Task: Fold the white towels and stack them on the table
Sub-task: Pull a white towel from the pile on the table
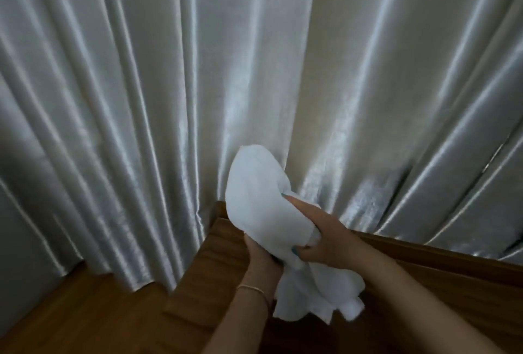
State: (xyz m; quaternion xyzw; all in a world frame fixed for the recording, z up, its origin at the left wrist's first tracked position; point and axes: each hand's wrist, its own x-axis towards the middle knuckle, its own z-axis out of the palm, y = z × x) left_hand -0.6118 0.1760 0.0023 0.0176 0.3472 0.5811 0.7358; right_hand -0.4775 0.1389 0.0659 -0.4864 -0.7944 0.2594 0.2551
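Note:
A crumpled white towel (260, 189) is held up in the air in front of the curtain, above a brown wooden table (441, 268). My right hand (319, 234) grips the towel around its middle, fingers over the top and thumb curled underneath. Below and to the left, my left hand (261, 257) holds the towel from underneath, partly hidden by the cloth. The towel's upper part bulges above both hands and its lower end hangs loose below them. A thin bracelet sits on my left wrist.
A shiny silver-grey pleated curtain (169, 98) fills the whole background and reaches the floor. Wooden floor (85, 311) shows at the lower left. The table's edge runs along the curtain at the right.

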